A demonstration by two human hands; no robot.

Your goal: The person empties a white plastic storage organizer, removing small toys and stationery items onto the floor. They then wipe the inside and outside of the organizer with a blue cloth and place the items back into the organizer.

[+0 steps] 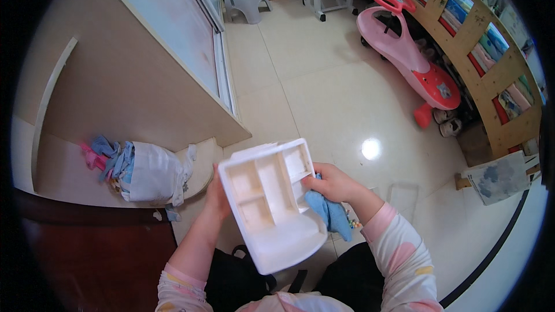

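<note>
A white plastic compartment tray (277, 195) is held tilted above my lap, its several sections facing up with nothing seen in them. My left hand (218, 195) grips its left side, the fingers mostly hidden behind it. At the right edge, my right hand (329, 182) holds the tray with the thumb over the rim. A blue cloth (331, 214) hangs from under that hand against the tray's side. Small multicoloured pieces (353, 221) lie on the floor beyond the cloth, partly hidden.
A white bag stuffed with cloths (156, 173) lies at left by a wooden panel (130, 73). A clear plastic container (403, 197) sits on the tiled floor. At right are a pink ride-on car (403, 52) and a wooden bed frame (472, 30). A grey stool (247, 2) stands farther off.
</note>
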